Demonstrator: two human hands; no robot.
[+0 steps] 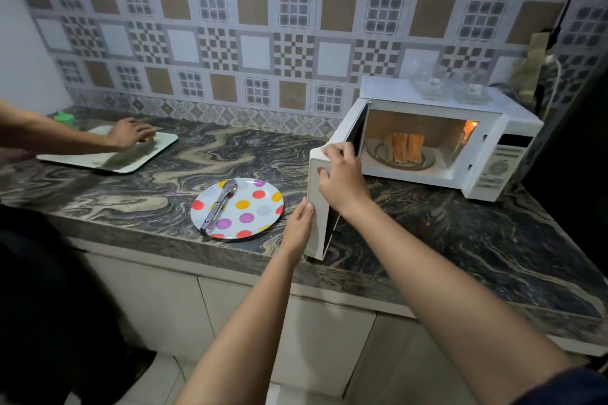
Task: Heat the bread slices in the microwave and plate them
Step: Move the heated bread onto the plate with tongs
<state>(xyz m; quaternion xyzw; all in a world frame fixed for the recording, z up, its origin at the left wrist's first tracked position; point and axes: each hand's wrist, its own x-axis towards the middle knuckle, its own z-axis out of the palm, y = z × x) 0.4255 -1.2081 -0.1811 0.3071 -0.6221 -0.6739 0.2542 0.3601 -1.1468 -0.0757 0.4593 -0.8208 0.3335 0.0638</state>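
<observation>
Item, nearest: your right forearm (460, 289) and left forearm (246, 322), both bare, reaching far over the pale cabinet fronts (158, 299) towards the open microwave door (316, 223). Your left hand (300, 219) lies with fairly straight fingers against the door's lower outer edge, touching it without wrapping it. Your right hand (342, 176), just above and apart from the left, grips the door's top corner, fingers curled over the upper rim and thumb on the outer face. The door stands swung out towards you over the marbled countertop (427, 233). Left of the door, near the counter's front edge: one round plate (260, 207) with coloured dots, and metal tongs (218, 205) lying across its left half. Farther right: white microwave (493, 148), cavity lit, control panel on its right side. Inside, on the glass turntable (427, 161), the bread slices (406, 147) stand on edge side by side. On the microwave's top, a clear container (450, 89). Far left: a white tray (164, 141) with another person's hand (130, 133) resting on it, blurred, and a green item (64, 117) behind it, too indistinct to identify. Farthest: patterned tiled wall (263, 26).
</observation>
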